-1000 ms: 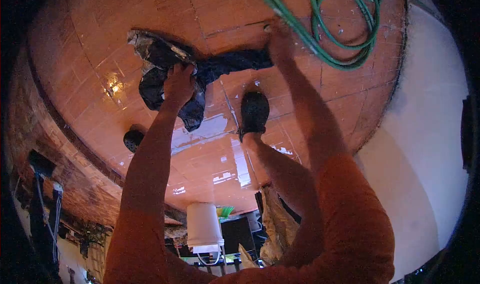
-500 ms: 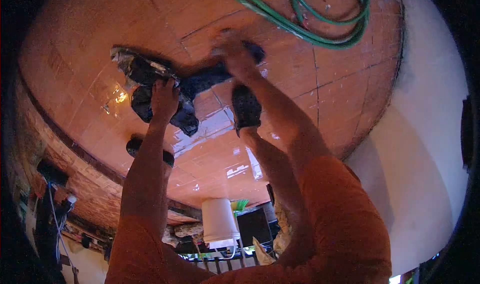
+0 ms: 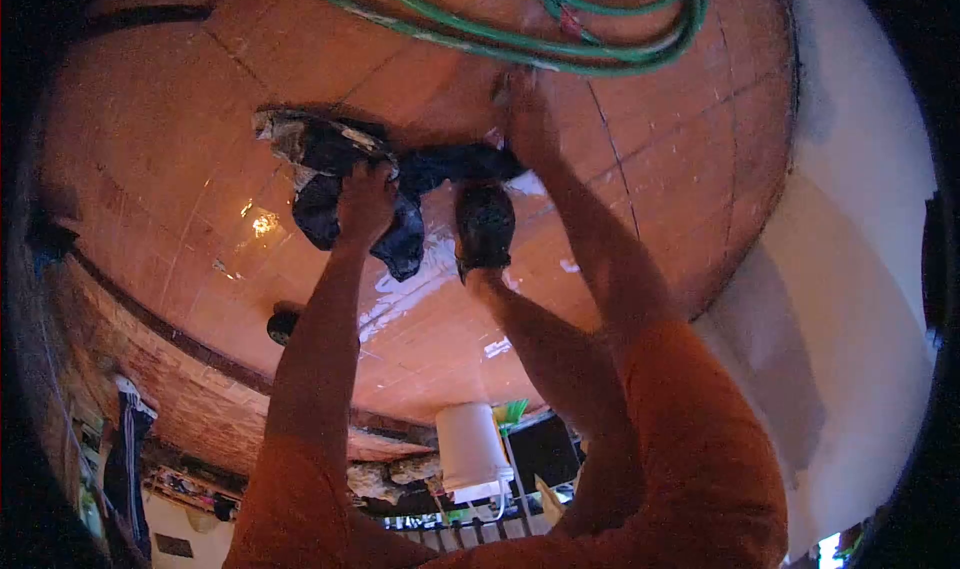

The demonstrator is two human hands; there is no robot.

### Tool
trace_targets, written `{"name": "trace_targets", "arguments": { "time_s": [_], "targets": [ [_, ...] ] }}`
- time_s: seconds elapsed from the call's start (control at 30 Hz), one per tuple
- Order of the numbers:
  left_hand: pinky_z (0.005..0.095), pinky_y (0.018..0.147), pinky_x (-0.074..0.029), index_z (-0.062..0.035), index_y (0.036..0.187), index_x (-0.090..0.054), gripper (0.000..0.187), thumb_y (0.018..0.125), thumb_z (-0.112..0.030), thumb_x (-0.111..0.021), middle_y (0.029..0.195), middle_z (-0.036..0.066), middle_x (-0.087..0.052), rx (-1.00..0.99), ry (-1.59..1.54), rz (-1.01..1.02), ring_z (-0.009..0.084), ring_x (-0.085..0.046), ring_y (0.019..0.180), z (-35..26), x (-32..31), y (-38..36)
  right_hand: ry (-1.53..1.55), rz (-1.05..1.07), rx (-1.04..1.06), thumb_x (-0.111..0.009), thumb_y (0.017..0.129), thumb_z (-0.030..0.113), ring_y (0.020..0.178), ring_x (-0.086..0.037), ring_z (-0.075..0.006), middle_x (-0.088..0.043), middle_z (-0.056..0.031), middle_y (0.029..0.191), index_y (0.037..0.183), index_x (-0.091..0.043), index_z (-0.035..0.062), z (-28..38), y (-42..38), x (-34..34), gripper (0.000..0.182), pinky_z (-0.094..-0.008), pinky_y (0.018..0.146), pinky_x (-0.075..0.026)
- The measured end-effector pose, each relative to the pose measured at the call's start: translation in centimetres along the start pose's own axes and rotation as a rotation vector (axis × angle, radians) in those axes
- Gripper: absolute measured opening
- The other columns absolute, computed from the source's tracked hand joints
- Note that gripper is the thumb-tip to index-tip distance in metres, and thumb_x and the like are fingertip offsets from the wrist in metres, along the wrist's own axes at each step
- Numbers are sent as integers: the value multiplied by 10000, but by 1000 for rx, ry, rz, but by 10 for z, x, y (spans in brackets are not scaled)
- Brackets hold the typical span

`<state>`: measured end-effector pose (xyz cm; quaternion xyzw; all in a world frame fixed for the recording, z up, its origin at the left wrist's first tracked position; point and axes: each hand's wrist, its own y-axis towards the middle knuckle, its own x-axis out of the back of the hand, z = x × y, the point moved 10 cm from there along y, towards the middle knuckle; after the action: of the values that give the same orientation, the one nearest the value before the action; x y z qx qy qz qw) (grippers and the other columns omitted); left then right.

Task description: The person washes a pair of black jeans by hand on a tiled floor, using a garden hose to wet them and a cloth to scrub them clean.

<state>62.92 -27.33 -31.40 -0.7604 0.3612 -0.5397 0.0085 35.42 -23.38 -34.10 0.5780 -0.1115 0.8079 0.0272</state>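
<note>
A dark, crumpled wet cloth [image 3: 405,239] with pale patches lies on the reddish tiled floor [image 3: 180,119]. My left hand [image 3: 366,205] presses onto its middle with fingers bent into the fabric. One dark strip of the cloth stretches right, toward my right wrist. My right hand [image 3: 532,119] is just beyond that strip's end, smeared by motion. A small dark shape shows beside its fingers, too blurred to name, and whether the hand holds it cannot be made out. My foot in a dark clog [image 3: 484,225] stands just below the strip.
A coiled green hose [image 3: 620,61] lies across the floor at the top. At the bottom is a white bucket [image 3: 468,447]. A pale wall [image 3: 850,269] curves along the right. Wet, shiny patches and a dark round object [image 3: 283,327] are on the floor.
My right hand has moved right and farther from the cloth's middle. My left hand stays on the cloth. The view has shifted, with the hose now farther left and the bucket farther right.
</note>
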Motion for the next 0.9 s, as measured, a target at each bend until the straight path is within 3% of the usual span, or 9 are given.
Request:
{"name": "trace_targets", "arguments": {
  "time_s": [0.1,0.23,0.33,0.5,0.53,0.6,0.73,0.83,0.9],
  "targets": [
    [523,827,-503,-151,1185,-607,329,875,-248,-662,1099,187,-534,39,-22,81,417,-559,1011,6,-3,3,186,264,-212,-479,977,213,1334,-398,-481,-416,-280,1449,1444,-394,11,-85,111,0,516,-532,1096,-365],
    [535,836,-497,-129,1184,-599,320,891,-249,-645,1081,209,-548,-13,15,30,432,-557,1025,-12,6,10,-244,-615,-30,-509,946,264,1166,-551,-503,-567,-284,1308,1251,-563,2,-135,176,71,406,-546,937,-495],
    [541,846,-491,-122,1159,-595,297,893,-247,-640,1083,216,-547,-3,-51,-41,438,-555,1027,-32,19,45,-34,-86,-212,-498,946,222,1132,-556,-498,-578,-284,1274,1276,-546,2,-192,196,51,400,-555,939,-477],
    [536,869,-485,-121,1174,-597,304,896,-237,-634,1105,223,-539,-61,-25,29,443,-553,1037,-59,21,72,142,-81,-330,-479,946,152,1075,-564,-490,-596,-285,1217,1318,-518,1,-153,58,21,403,-569,942,-445],
    [535,875,-483,-122,1186,-598,309,900,-233,-630,1114,226,-534,-19,-5,88,445,-553,1038,-56,19,75,209,-337,-11,-488,948,120,1228,-482,-483,-539,-277,1324,1393,-464,13,-71,35,98,458,-540,1053,-384],
    [537,875,-483,-121,1194,-598,313,904,-235,-626,1118,230,-529,-31,-2,99,446,-554,1037,-50,12,74,186,5,-192,-529,947,123,1381,-349,-476,-386,-232,1506,1487,-369,46,-63,-34,9,568,-517,1142,-298],
    [542,878,-478,-106,1188,-599,307,909,-230,-623,1124,240,-522,-46,22,116,447,-554,1036,-50,6,77,384,-145,-155,-513,925,99,1427,-275,-470,-330,-217,1540,1456,-399,39,-36,48,28,547,-499,1194,-248],
    [540,881,-474,-93,1181,-603,306,909,-232,-621,1134,249,-525,-18,6,156,445,-553,1041,-54,11,78,-43,-316,-4,-601,872,118,1363,-371,-458,-440,-241,1441,1402,-467,51,-41,159,22,551,-511,1160,-298],
    [539,878,-473,-86,1172,-604,302,906,-227,-625,1141,249,-527,-55,21,120,445,-555,1035,-55,11,79,439,-260,30,-614,864,135,1321,-418,-447,-483,-247,1395,1386,-481,51,-73,197,15,545,-527,1118,-336]
  ]
}}
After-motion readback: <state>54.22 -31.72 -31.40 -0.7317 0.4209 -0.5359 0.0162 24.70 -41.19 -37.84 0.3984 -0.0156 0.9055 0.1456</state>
